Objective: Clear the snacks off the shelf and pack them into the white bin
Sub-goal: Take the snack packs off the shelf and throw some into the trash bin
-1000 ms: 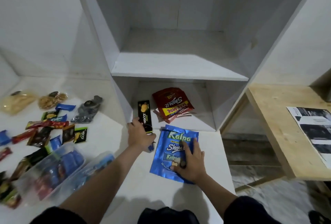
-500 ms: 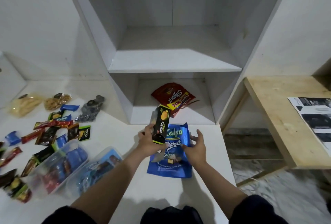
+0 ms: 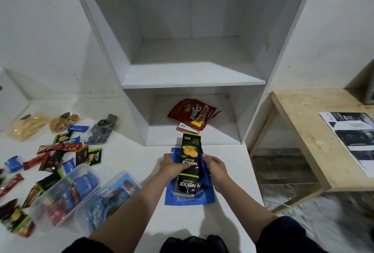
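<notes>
A black and green Nextar box (image 3: pixel 189 159) lies lengthwise on a blue Kalpa pouch (image 3: pixel 189 198) on the white counter, just in front of the shelf. My left hand (image 3: pixel 172 165) grips the box's left side. My right hand (image 3: pixel 215 168) holds the blue pouch's right edge, against the box. A red Shake-it pouch (image 3: pixel 191 114) lies in the lower shelf compartment (image 3: pixel 228 131), with a small white packet (image 3: pixel 187 128) under its front edge. The upper shelf (image 3: pixel 192 74) holds nothing. No white bin is in view.
Two clear plastic tubs (image 3: pixel 66 198) (image 3: pixel 113 194) filled with snacks stand at the left front. Several loose snack packets (image 3: pixel 60 151) and clear bags of crackers (image 3: pixel 26 125) are scattered on the counter's left. A wooden table (image 3: pixel 303 141) with a printed sheet (image 3: pixel 356 137) stands right.
My left hand brought the Nextar box from the shelf's edge down onto the blue pouch. My right hand shifted from lying flat on the pouch to gripping its right edge.
</notes>
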A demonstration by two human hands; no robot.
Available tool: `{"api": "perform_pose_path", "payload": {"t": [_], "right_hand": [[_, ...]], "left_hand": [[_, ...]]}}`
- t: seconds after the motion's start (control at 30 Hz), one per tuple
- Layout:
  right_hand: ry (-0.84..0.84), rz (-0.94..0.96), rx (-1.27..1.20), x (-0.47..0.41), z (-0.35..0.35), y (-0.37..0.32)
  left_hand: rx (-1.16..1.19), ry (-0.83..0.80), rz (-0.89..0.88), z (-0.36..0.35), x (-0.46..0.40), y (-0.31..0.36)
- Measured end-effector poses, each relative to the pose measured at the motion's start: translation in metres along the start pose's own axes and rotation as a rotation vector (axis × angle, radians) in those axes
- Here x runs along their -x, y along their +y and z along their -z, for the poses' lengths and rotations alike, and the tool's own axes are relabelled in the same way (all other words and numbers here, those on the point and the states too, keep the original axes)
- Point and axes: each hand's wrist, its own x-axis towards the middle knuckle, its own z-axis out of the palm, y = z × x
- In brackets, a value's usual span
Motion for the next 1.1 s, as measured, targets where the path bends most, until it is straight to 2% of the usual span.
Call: {"api": "perform_pose_path", "payload": {"t": [0.1,0.27,0.4,0.53,0.8,0.93,1.1], "right_hand": [[-0.037,-0.025,-0.013,-0.001,-0.001,-0.001],[-0.084,-0.03,0.006,0.004,-0.003,-0.004],[-0.103,-0.05,0.052,0.005,-0.005,-0.003],[-0.142,-0.054,0.063,0.01,-0.007,-0.004],[-0.251,-0.042,0.038,0.016,-0.011,-0.01],[-0.208,-0.035,0.046,0.012,-0.018,-0.009],[-0.025,0.111,0.307,-0.008,-0.027,-0.002]], "left_hand": [[0.031,-0.002,0.039,0.0,0.001,0.005],[-0.059,0.015,0.059,0.006,0.007,0.007],[0.065,-0.001,0.077,0.015,0.008,0.006],[0.26,-0.098,0.113,0.022,0.014,0.002],[0.328,-0.244,0.045,0.035,0.025,-0.005],[0.374,-0.23,0.072,0.046,0.024,-0.013],[0.472,-0.113,0.122,0.059,0.016,-0.033]]}}
